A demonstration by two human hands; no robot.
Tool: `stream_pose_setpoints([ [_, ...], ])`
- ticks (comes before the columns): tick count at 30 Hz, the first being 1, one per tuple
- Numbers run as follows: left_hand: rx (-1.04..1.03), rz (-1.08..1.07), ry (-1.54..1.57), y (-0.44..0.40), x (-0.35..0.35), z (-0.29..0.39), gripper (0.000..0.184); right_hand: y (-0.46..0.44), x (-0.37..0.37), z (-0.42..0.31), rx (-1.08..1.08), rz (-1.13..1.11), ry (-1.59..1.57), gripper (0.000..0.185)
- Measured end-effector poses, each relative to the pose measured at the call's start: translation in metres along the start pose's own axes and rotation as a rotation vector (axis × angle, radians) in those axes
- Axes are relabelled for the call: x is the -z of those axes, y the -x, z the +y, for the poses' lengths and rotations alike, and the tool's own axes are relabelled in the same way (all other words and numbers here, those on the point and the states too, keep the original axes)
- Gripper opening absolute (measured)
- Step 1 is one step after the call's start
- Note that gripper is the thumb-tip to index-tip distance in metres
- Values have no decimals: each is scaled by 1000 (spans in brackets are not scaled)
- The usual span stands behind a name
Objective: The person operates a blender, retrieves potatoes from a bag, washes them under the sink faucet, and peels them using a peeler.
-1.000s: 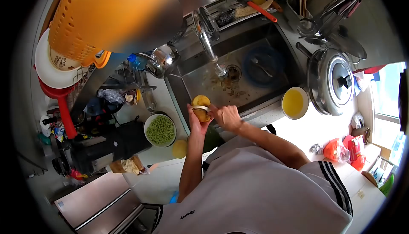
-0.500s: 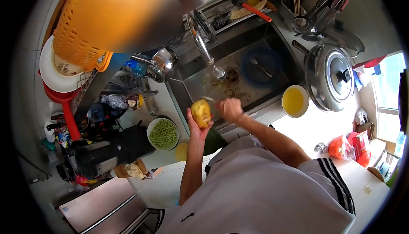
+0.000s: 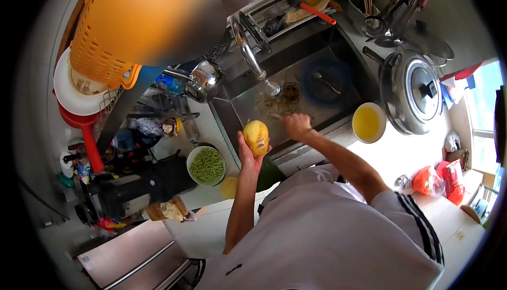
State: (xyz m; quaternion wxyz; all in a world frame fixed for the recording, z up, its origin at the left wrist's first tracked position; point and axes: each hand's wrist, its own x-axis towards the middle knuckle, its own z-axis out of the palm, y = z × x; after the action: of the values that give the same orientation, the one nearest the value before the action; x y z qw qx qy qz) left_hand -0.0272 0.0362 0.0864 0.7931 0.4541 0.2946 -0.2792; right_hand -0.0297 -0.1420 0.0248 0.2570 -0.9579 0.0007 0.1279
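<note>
A partly peeled potato rests in my left hand, whose fingers wrap around its lower side. To its right, my right hand is closed on a peeler, which is blurred and juts toward the sink. The two hands are apart, at the near edge of the sink. Peelings lie in the sink around the drain. Another pale yellow potato sits on the counter beside a bowl of green pieces.
The faucet reaches over the sink, where a blue bowl holds a spoon. Right of it stand a bowl of yellow liquid and a lidded pan. An orange basket fills the upper left.
The peeler has left the potato and moved right with my right hand. My left hand has turned the potato, and more of its pale peeled surface shows.
</note>
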Motion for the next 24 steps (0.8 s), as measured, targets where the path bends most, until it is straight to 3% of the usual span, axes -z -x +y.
stream_pose_setpoints([
  [2, 55, -40, 180, -4, -7, 5, 65, 4, 20, 12, -82, 90, -84, 20],
  [8, 47, -89, 207, -32, 19, -3, 60, 40, 49, -58, 52, 36, -136, 19],
  [11, 76, -122, 173, -15, 14, 0, 55, -4, -18, 16, 31, -27, 93, 22],
  [13, 57, -128, 141, -6, -3, 9, 53, -1, -10, 26, -28, 62, 14, 20],
  [14, 110, -90, 262, -14, 0, 9, 54, 2, -3, 28, -46, 95, -15, 20],
  [20, 73, 51, 208, -38, 15, 2, 54, 39, 35, -51, 92, 94, -215, 16],
  [21, 50, 92, 165, -36, 13, 4, 54, 34, 30, -46, 91, 92, -160, 17],
  [24, 189, -62, 185, -29, 29, -1, 58, 0, 8, 4, 3, 71, -2, 26],
])
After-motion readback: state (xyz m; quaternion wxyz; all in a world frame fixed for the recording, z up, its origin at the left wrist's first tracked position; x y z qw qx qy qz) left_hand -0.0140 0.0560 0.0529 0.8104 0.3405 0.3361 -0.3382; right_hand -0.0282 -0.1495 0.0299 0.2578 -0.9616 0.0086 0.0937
